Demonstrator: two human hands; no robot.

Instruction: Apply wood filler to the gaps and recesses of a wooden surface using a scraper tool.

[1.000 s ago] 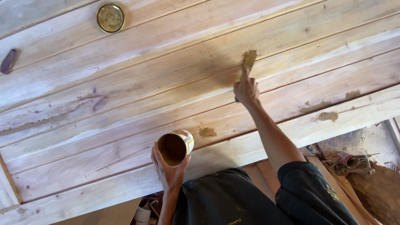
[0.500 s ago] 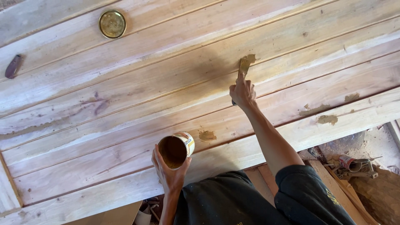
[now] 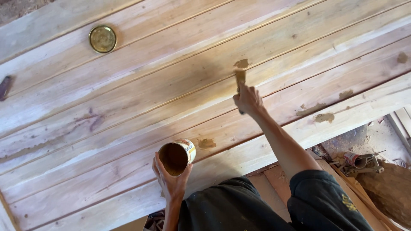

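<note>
Two hands busy | left hand (image 3: 170,182) cups open tin (image 3: 177,156) near planks' (image 3: 128,107) edge | right hand (image 3: 247,99) fingers grip putty knife (image 3: 240,77) mid-board, clear wood around

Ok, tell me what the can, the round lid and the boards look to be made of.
Can: likely metal with a printed label; thin rim, brown-coated inside. Round lid: probably metal, brassy sheen, pressed rings. Boards: bare planed wood, pale with visible grain, grooved seams, and patches of tan filler.
</note>
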